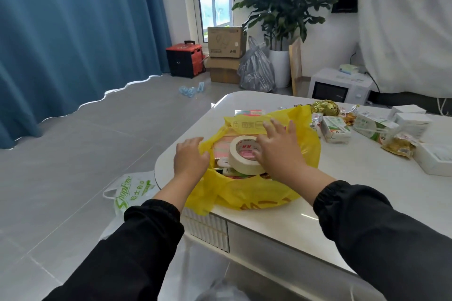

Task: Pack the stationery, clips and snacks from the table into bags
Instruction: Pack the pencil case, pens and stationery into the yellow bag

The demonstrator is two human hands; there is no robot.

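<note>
Left hand (190, 159) pinching the yellow bag (256, 193) rim, right hand (276, 146) spread-fingered pressing the tape roll (244, 157) in (stationery mostly bagged), snacks (335, 131) at 2 o'clock waiting unpacked.

A home room: curtain (61, 32), potted plant (281, 2), microwave (340, 87) on floor

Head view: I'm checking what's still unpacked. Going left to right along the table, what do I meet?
Yellow bag with the tape roll → white cartons → yellow snack packet → white box at the right edge.
</note>
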